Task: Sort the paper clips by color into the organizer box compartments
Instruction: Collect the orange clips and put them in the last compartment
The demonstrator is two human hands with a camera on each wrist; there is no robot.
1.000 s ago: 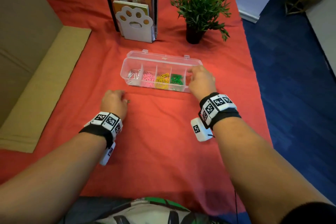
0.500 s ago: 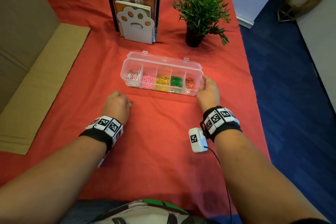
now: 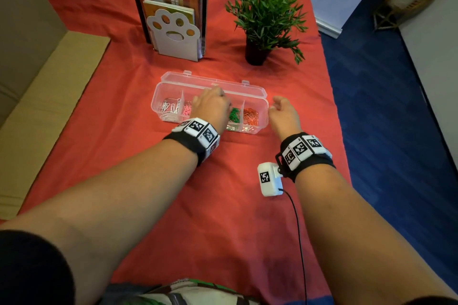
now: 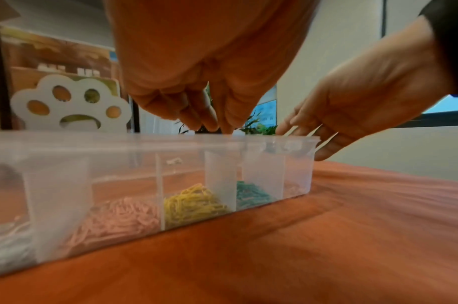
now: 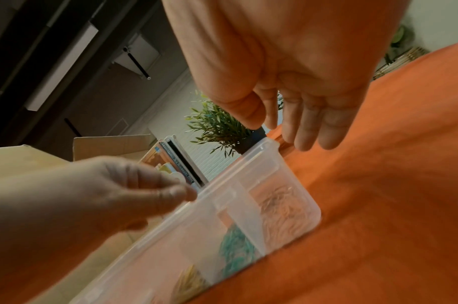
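Clear plastic box (image 3: 263, 116) lay on the red cloth (image 3: 223, 205), holding white clips (image 3: 170, 106), pink clips (image 3: 187, 109), yellow clips (image 4: 194, 203), green clips (image 3: 234, 114) and orange clips (image 3: 250, 116), left to right. Bookend (image 3: 173, 32) and plant (image 3: 266, 12) stood behind. Left hand (image 3: 210, 106), on the cloth half a second before, now hung over the middle compartments with fingers bunched downward; whether it pinched a clip I cannot tell. Right hand (image 3: 283, 114) stayed relaxed and empty at the box's right end.

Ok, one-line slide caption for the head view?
Left hand reaches over the clear organizer box of colour-sorted paper clips; right hand waits beside its right end.
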